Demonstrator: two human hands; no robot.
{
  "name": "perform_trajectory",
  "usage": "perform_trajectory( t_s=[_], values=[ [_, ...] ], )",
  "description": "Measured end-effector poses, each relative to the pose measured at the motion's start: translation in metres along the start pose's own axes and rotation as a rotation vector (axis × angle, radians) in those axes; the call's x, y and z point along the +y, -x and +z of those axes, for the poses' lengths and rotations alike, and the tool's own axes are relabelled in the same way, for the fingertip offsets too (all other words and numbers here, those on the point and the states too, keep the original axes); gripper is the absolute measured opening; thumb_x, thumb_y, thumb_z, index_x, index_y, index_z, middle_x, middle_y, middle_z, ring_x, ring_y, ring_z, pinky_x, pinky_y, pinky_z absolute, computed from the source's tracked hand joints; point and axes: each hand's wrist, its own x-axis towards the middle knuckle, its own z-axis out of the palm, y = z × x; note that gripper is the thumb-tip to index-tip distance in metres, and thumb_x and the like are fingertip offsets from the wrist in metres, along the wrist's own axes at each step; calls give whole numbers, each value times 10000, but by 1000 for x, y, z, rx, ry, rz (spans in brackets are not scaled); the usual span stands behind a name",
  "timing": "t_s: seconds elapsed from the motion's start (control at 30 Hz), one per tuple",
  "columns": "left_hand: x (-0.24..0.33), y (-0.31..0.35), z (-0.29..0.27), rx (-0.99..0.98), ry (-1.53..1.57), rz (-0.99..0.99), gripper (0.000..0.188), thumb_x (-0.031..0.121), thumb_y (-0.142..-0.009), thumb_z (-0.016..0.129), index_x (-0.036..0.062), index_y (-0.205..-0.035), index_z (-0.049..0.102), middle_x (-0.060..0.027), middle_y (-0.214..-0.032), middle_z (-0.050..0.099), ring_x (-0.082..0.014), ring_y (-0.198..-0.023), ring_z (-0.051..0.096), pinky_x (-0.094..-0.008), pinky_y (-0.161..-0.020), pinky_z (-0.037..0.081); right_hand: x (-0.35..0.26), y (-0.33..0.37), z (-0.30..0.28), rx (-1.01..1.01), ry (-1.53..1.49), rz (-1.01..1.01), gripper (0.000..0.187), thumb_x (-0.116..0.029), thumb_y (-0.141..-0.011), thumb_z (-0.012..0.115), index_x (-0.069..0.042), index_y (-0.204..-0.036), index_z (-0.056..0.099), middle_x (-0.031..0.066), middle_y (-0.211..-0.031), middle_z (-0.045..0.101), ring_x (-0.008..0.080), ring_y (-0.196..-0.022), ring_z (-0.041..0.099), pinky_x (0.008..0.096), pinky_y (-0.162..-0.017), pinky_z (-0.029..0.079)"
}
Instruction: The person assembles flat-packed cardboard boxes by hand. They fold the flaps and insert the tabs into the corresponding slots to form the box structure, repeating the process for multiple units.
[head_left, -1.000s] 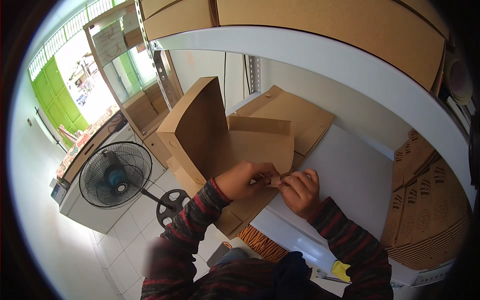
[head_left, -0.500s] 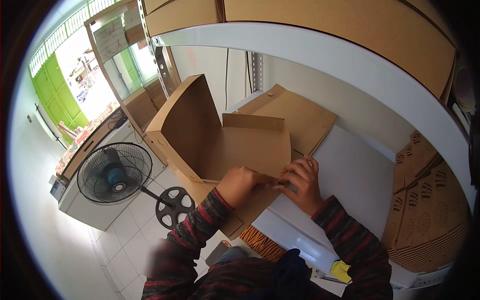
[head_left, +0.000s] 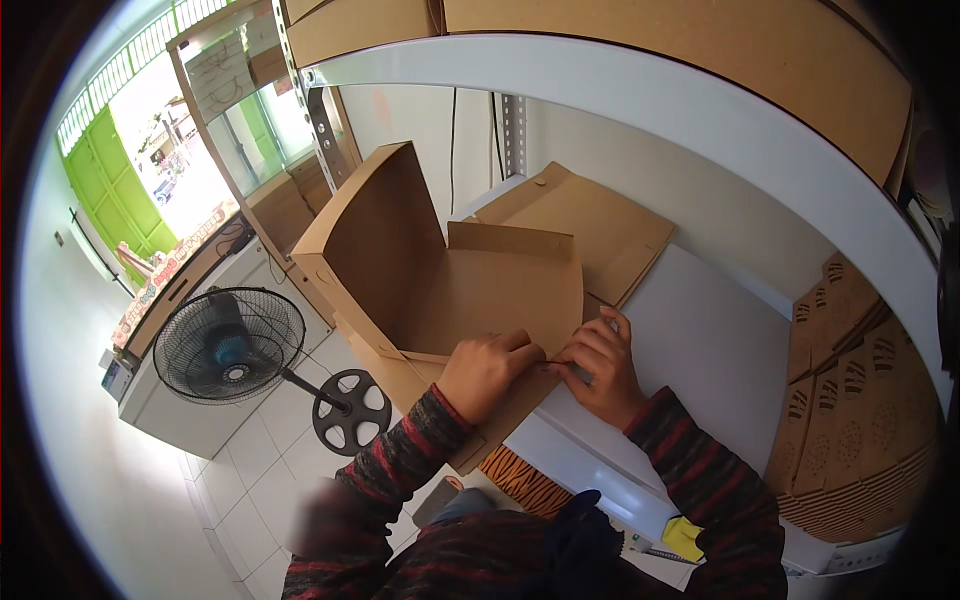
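A brown cardboard box (head_left: 490,290) stands with its lid raised at the left and its shallow tray facing up. At the tray's near right corner, my left hand (head_left: 487,372) has its fingers curled over the near wall. My right hand (head_left: 604,372) meets it there, thumb and fingers pinched on the corner of the cardboard. The fingertips nearly touch each other, and the flap between them is mostly hidden. Under the box, a flat cardboard sheet (head_left: 600,215) shows at the back, lying on the white shelf surface (head_left: 700,345).
Stacked printed brown cardboard (head_left: 850,430) stands at the right. Overhead, a pale metal shelf beam (head_left: 650,75) carries brown boxes (head_left: 680,40). To the left, a black standing fan (head_left: 230,345) is on the tiled floor, near a white cabinet (head_left: 215,390). A yellow item (head_left: 683,538) lies below my right forearm.
My left fingers have curled in more and drawn back slightly left from my right fingertips. The box has shifted very little, and my right hand stays at the corner.
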Motion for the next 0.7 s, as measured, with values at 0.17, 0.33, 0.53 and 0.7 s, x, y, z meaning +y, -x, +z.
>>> perform_trajectory(
  t_s=[0.17, 0.33, 0.53, 0.7],
  values=[
    [-3, -1, -1, 6, -16, 40, 77, 151, -812, 604, 82, -847, 607, -71, -799, 572, -276, -764, 624, -396, -675, 510, -2, -1, 0, 11, 2, -12, 96, -172, -812, 726, -119, -790, 649, 8, -848, 614, 195, -911, 578, 490, -1063, 289],
    [-2, -2, 2, 1, 53, 37, 92, 120, -773, 638, 69, -849, 627, -80, -811, 583, -293, -788, 613, -405, -691, 497, -1, 1, 2, -15, 45, -41, 89, -162, -831, 704, -111, -797, 640, 15, -844, 613, 200, -910, 579, 505, -1060, 285],
    [-4, -2, 8, -39, 106, 6, 105, 109, -769, 654, 62, -861, 636, -92, -829, 597, -307, -851, 606, -419, -712, 486, -2, 2, 6, -74, -2, -7, 116, -163, -859, 668, -109, -769, 617, 15, -838, 607, 196, -915, 571, 513, -1075, 241],
    [-12, -2, 5, -106, 132, 21, 104, 122, -792, 661, 71, -881, 642, -80, -854, 619, -305, -853, 609, -419, -762, 464, -4, 0, 2, -110, -120, 73, 122, -156, -863, 649, -111, -753, 621, 10, -851, 612, 197, -949, 570, 519, -1099, 195]
  ],
)
